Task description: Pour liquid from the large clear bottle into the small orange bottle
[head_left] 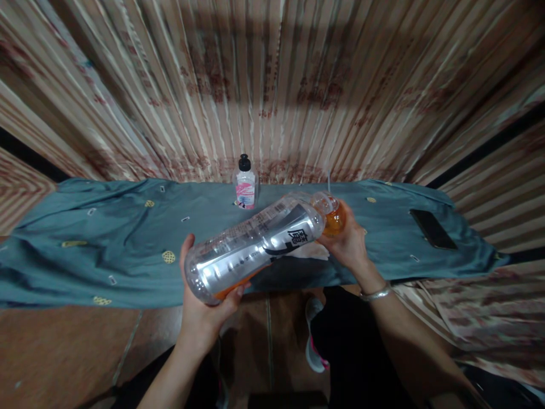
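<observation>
My left hand is wrapped round the base of a large clear plastic bottle with a silver label and dark lettering. The bottle is tilted nearly flat, its far end lower right of the small bottle at the back, and a little orange shows along its underside. My right hand grips a small clear container with orange liquid in it, held against the large bottle's far end. Where the two openings meet is hard to make out. A white cloth or tissue lies below them, partly hidden.
A small bottle with a black cap and pink label stands at the table's back edge. A dark phone lies on the right of the green tablecloth. A thin pale stick rises behind the container. Patterned curtains hang close behind.
</observation>
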### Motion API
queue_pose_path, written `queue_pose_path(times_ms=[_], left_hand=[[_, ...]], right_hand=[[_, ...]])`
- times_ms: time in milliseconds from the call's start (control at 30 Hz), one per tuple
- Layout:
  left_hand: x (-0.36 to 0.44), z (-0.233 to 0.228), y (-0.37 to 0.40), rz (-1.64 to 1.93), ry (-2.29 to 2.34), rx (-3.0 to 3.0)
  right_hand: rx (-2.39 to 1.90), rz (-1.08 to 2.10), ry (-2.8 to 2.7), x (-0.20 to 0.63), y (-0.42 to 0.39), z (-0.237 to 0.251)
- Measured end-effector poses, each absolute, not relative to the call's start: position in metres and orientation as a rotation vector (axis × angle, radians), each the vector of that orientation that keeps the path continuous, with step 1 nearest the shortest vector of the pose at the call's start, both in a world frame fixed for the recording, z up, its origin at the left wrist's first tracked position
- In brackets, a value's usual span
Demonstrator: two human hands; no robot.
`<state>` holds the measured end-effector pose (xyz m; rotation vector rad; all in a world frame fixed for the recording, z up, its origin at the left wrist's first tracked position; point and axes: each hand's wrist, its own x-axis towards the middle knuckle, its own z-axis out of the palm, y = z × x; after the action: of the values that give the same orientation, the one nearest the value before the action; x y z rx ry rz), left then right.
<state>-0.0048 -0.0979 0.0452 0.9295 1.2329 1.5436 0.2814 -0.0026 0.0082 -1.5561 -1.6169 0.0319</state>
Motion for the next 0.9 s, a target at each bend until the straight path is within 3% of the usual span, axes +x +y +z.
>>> queue_pose_path(times_ms=[900], left_hand=[[-0.0094,0.0409,-0.094,1.569,1.243,0.948]], right_hand=[[-1.561,0.086,-1.601,0.2834,-0.001,0.0056]])
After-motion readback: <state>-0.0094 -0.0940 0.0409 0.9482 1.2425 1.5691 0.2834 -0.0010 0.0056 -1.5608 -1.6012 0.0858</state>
